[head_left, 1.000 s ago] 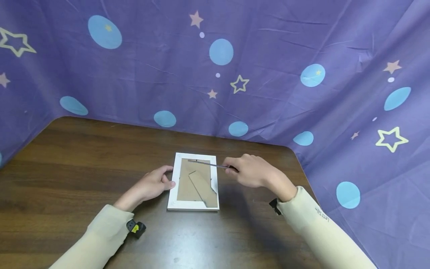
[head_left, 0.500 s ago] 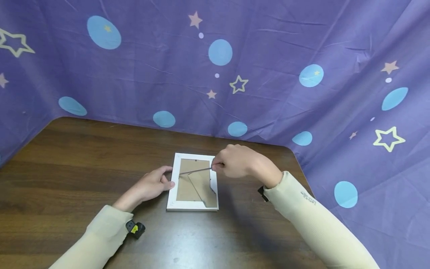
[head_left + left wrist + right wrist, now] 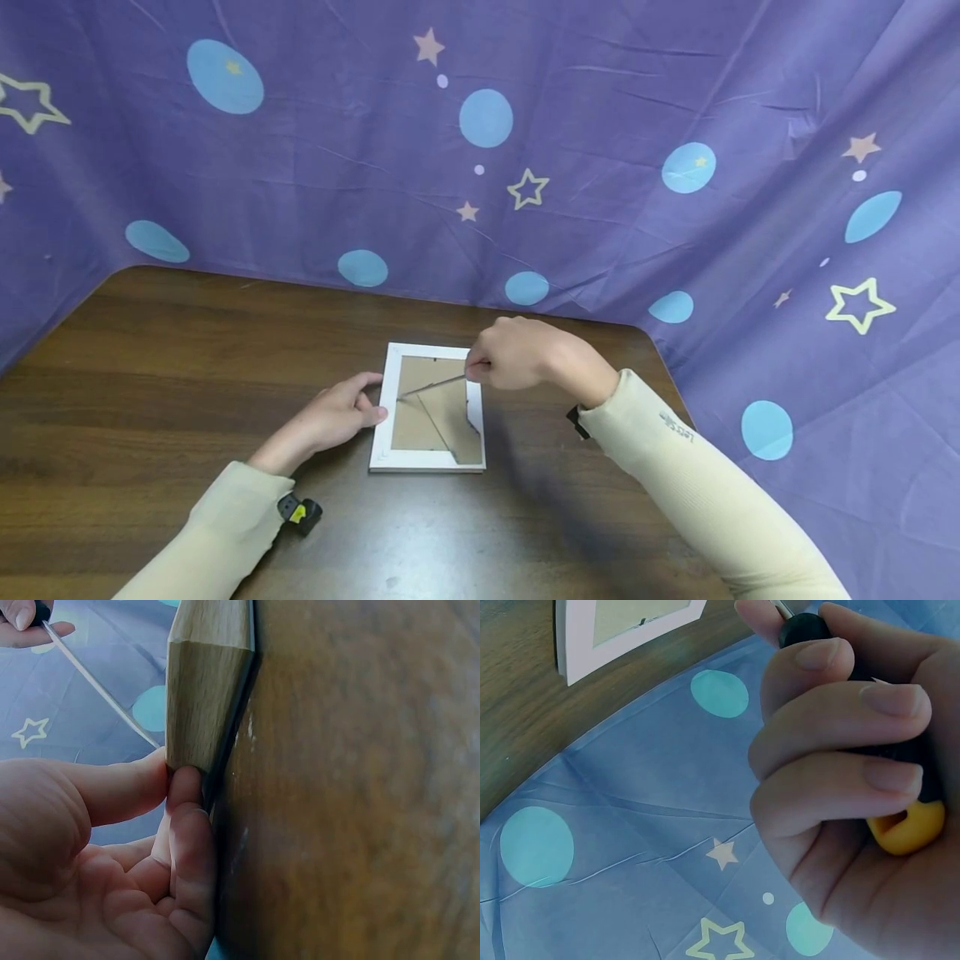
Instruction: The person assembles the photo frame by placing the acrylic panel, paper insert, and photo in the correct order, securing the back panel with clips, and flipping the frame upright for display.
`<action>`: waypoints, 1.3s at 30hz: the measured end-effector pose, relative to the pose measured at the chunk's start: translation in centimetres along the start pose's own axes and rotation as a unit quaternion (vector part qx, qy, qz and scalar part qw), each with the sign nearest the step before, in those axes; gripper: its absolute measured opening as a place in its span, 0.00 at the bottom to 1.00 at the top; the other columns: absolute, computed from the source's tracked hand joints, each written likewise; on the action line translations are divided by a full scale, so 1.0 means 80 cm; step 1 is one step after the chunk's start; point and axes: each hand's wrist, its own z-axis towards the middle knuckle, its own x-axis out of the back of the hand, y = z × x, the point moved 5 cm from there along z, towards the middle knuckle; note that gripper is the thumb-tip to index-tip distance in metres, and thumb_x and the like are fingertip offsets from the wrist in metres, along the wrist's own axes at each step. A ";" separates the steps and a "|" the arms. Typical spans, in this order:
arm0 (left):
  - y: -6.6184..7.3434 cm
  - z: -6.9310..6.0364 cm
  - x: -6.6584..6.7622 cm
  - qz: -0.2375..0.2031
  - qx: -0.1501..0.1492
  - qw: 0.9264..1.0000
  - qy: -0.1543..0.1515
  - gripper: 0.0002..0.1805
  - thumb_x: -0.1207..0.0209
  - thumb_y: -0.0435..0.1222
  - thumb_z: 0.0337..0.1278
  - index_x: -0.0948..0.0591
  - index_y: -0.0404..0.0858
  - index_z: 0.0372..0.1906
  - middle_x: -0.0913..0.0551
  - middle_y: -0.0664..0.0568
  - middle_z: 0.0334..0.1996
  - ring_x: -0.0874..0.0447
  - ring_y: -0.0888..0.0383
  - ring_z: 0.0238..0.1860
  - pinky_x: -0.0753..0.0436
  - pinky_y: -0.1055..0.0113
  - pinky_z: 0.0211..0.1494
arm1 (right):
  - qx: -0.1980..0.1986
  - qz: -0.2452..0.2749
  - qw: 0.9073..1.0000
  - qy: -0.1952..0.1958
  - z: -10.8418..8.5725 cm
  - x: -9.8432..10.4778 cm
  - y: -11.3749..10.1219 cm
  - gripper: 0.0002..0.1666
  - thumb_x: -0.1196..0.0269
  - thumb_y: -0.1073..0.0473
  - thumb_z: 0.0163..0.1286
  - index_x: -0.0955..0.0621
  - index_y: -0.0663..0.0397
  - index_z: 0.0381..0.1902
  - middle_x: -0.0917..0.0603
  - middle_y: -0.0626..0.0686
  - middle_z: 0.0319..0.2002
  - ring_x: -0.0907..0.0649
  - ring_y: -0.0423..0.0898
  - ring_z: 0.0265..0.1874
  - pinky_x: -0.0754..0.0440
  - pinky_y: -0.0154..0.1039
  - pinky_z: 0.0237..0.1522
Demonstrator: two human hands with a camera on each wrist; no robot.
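Picture frame (image 3: pixel 431 417), head view: lies short of the surface (image 3: pixel 225 358)'s far edge, long axis pointing toward it, screwdriver (image 3: pixel 432 386) slanting across from the right. Left wrist: left hand (image 3: pixel 105 847), nearer, pinches the frame's side. Right wrist: right hand (image 3: pixel 836 772) grips the screwdriver.

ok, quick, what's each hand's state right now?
Left hand: holding the picture frame by its left edge.
Right hand: closed around the black-and-yellow handle of a screwdriver.

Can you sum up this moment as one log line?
left hand: pinches picture frame at left edge | right hand: grips screwdriver | shaft: slants over frame's back | frame: back-up on table
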 end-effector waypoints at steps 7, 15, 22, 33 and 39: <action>0.000 0.001 0.000 -0.001 0.010 1.000 0.000 0.36 0.37 0.39 0.74 0.34 0.31 0.79 0.16 0.49 0.38 0.20 0.54 0.40 0.25 0.58 0.48 | -0.008 -0.002 1.000 -0.013 0.003 0.001 -0.001 0.14 0.42 0.50 0.82 0.09 0.35 0.42 0.13 0.37 0.38 0.15 0.38 0.39 0.16 0.43 0.51; 0.000 0.000 0.000 -0.002 0.011 1.000 -0.004 0.36 0.37 0.39 0.74 0.35 0.31 0.79 0.16 0.49 0.38 0.20 0.54 0.40 0.25 0.58 0.47 | -0.030 0.008 0.998 -0.049 0.012 0.009 -0.006 0.15 0.41 0.52 0.82 0.07 0.40 0.51 0.09 0.40 0.48 0.12 0.41 0.51 0.17 0.41 0.59; 0.000 0.001 0.000 -0.006 0.009 1.000 -0.004 0.36 0.36 0.38 0.74 0.35 0.30 0.79 0.16 0.48 0.38 0.21 0.53 0.39 0.25 0.59 0.46 | -0.078 -0.007 0.989 -0.123 0.035 0.033 -0.016 0.23 0.42 0.54 0.78 0.27 0.41 0.19 0.24 0.42 0.22 0.25 0.38 0.24 0.25 0.36 0.34; -0.002 0.001 0.000 -0.005 0.015 1.000 -0.003 0.37 0.36 0.38 0.73 0.35 0.30 0.79 0.16 0.47 0.37 0.21 0.53 0.39 0.25 0.59 0.45 | -0.116 0.020 0.973 -0.197 0.064 0.051 -0.014 0.25 0.40 0.55 0.76 0.27 0.44 0.15 0.26 0.43 0.14 0.32 0.36 0.12 0.33 0.30 0.16; -0.002 0.002 -0.001 -0.006 0.017 1.000 -0.004 0.37 0.36 0.38 0.73 0.35 0.30 0.79 0.16 0.47 0.38 0.21 0.53 0.38 0.25 0.60 0.44 | -0.112 0.008 0.973 -0.202 0.072 0.059 -0.028 0.26 0.40 0.57 0.74 0.30 0.45 0.12 0.30 0.43 0.13 0.35 0.35 0.11 0.37 0.30 0.16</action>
